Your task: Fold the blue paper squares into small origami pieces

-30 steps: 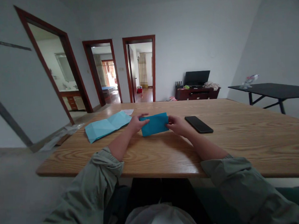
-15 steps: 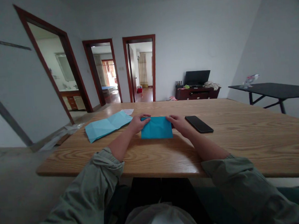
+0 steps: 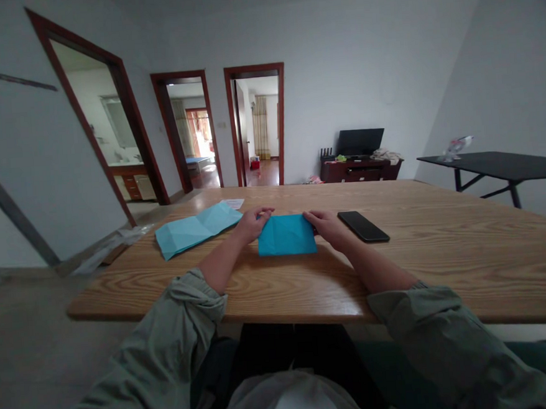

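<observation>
A folded sheet of bright blue paper (image 3: 286,235) is held up just over the table in front of me, with faint crease lines across it. My left hand (image 3: 254,224) is closed at its upper left corner, thumb and fingertips close together at the edge. At the upper right corner my right hand (image 3: 323,223) pinches the paper, thumb in front and the other fingers behind, partly hidden. Left of my left hand, a larger folded light blue paper (image 3: 197,228) with creases lies on the table.
The wooden table (image 3: 444,248) carries a black phone (image 3: 363,226) just right of my right hand. A small printed slip (image 3: 233,203) lies behind the light blue paper. Farther off stand a black table (image 3: 508,162) at right and a television (image 3: 361,142) on a cabinet.
My left thumb has slid back from the front of the blue paper to its upper left corner. The paper sits very slightly lower. My right hand keeps its grip.
</observation>
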The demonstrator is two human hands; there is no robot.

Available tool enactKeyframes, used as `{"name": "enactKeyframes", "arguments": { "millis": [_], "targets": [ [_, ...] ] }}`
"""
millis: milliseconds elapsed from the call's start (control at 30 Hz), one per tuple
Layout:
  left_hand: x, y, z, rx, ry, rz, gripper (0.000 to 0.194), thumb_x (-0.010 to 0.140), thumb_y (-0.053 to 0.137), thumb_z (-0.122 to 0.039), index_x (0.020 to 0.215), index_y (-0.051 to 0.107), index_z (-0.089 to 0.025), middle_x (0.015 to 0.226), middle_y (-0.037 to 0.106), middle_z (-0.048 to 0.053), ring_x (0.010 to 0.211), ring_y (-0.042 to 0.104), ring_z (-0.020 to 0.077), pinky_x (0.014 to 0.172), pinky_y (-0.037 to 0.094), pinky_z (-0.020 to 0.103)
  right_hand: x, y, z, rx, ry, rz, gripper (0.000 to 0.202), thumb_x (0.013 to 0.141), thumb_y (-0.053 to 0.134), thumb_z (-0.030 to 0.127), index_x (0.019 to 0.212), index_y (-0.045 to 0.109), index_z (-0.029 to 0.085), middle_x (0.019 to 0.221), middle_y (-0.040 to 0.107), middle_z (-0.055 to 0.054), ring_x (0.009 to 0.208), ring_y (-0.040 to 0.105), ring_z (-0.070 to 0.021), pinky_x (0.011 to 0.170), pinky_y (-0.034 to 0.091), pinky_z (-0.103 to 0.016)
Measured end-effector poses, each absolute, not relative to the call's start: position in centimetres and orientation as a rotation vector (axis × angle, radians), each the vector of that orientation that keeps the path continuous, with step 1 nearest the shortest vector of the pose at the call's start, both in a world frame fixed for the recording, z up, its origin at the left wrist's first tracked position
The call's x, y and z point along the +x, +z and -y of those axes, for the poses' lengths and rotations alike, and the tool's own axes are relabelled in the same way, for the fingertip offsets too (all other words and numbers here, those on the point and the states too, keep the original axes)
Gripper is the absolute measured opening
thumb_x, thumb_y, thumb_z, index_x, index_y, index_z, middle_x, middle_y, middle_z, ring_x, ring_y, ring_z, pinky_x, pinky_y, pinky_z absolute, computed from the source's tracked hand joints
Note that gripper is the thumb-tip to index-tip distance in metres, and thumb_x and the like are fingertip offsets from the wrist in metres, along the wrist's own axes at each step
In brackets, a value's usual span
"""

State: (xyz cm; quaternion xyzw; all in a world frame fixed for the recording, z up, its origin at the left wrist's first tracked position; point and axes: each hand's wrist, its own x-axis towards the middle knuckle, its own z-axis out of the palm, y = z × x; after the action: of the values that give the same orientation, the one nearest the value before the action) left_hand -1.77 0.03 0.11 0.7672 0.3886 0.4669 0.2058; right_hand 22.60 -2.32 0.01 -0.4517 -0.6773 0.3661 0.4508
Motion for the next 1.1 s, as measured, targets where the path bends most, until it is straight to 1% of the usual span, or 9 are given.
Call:
{"name": "enactKeyframes", "arguments": {
  "millis": [100, 200, 300, 400, 500, 633, 767, 900, 1100],
  "targets": [
    [-2.0, -0.1, -0.2, 2.098, 1.211, -1.094, 0.049, 0.082, 0.051, -0.052, 0.107, 0.067, -0.012, 0.086, 0.068, 0.005, 0.067, 0.055, 0.0136, 0.059, 0.042, 0.023, 22.9, -0.4, 1.9, -1.077, 0.932, 1.64, 0.044, 0.076, 0.053, 0.061, 0.076, 0.058, 0.017, 0.058, 0.041, 0.004, 0.056, 0.04, -0.011, 0.053, 0.037, -0.023],
    [-2.2, -0.3, -0.3, 2.083, 1.135, -1.061, 0.049, 0.08, 0.052, -0.056, 0.089, 0.07, -0.01, 0.07, 0.062, 0.002, 0.061, 0.052, 0.0122, 0.055, 0.04, 0.022, 23.1, -0.8, 1.4, -1.1, 0.878, 1.619, 0.045, 0.077, 0.052, 0.062, 0.079, 0.059, 0.017, 0.058, 0.04, 0.005, 0.055, 0.038, -0.0105, 0.051, 0.034, -0.022],
    [-2.2, -0.5, -0.3, 2.001, 1.071, -1.063, 0.05, 0.077, 0.054, -0.06, 0.077, 0.066, -0.011, 0.058, 0.054, -0.001, 0.052, 0.049, 0.0111, 0.05, 0.039, 0.022, 23.4, -1.0, 1.1, -1.135, 0.767, 1.62, 0.045, 0.077, 0.05, 0.062, 0.075, 0.059, 0.017, 0.057, 0.039, 0.005, 0.054, 0.035, -0.01, 0.05, 0.03, -0.022],
    [-2.2, -0.6, -0.4, 1.979, 1.088, -1.067, 0.049, 0.074, 0.057, -0.06, 0.075, 0.064, -0.011, 0.057, 0.052, -0.001, 0.051, 0.049, 0.0111, 0.049, 0.039, 0.022, 23.5, -1.0, 0.9, -1.134, 0.737, 1.618, 0.044, 0.078, 0.05, 0.061, 0.071, 0.058, 0.018, 0.055, 0.038, 0.006, 0.054, 0.035, -0.01, 0.05, 0.029, -0.022],
    [-2.3, -0.6, -0.3, 2.032, 1.135, -1.09, 0.049, 0.074, 0.057, -0.06, 0.073, 0.065, -0.011, 0.055, 0.049, -0.002, 0.05, 0.045, 0.0096, 0.048, 0.035, 0.021, 23.4, -0.9, 1.0, -1.128, 0.843, 1.578, 0.043, 0.077, 0.053, 0.06, 0.076, 0.06, 0.018, 0.056, 0.041, 0.005, 0.054, 0.039, -0.0103, 0.051, 0.034, -0.022],
    [-2.3, -0.3, -0.1, 2.046, 1.183, -1.112, 0.049, 0.074, 0.057, -0.059, 0.073, 0.065, -0.011, 0.055, 0.049, -0.003, 0.052, 0.041, 0.0087, 0.048, 0.03, 0.021, 23.2, -0.6, 1.6, -1.103, 1.093, 1.493, 0.039, 0.074, 0.061, 0.055, 0.085, 0.062, 0.018, 0.066, 0.054, 0.002, 0.059, 0.048, -0.0115, 0.056, 0.041, -0.023],
    [-2.2, -0.2, 0.0, 2.039, 1.166, -1.11, 0.05, 0.072, 0.06, -0.059, 0.078, 0.068, -0.01, 0.06, 0.054, -0.001, 0.056, 0.045, 0.0104, 0.051, 0.033, 0.022, 22.8, -0.4, 2.4, -1.134, 1.244, 1.521, 0.04, 0.071, 0.066, 0.053, 0.085, 0.063, 0.016, 0.073, 0.063, -0.003, 0.062, 0.053, -0.0133, 0.056, 0.042, -0.024],
    [-2.1, -0.4, -0.1, 2.089, 1.105, -1.095, 0.048, 0.069, 0.063, -0.057, 0.082, 0.07, -0.011, 0.07, 0.062, 0.003, 0.064, 0.052, 0.0133, 0.055, 0.039, 0.023, 22.6, -0.5, 2.6, -1.14, 1.241, 1.623, 0.042, 0.072, 0.063, 0.056, 0.081, 0.064, 0.015, 0.071, 0.064, -0.002, 0.062, 0.053, -0.0135, 0.058, 0.041, -0.025],
    [-2.2, -0.3, 0.2, 2.028, 0.996, -1.064, 0.049, 0.07, 0.063, -0.06, 0.075, 0.066, -0.011, 0.059, 0.057, 0.001, 0.051, 0.05, 0.0105, 0.048, 0.038, 0.022, 22.8, -0.7, 2.4, -1.191, 1.038, 1.744, 0.047, 0.072, 0.057, 0.062, 0.075, 0.061, 0.015, 0.064, 0.058, 0.001, 0.058, 0.047, -0.0124, 0.054, 0.036, -0.024]
  ]
}}
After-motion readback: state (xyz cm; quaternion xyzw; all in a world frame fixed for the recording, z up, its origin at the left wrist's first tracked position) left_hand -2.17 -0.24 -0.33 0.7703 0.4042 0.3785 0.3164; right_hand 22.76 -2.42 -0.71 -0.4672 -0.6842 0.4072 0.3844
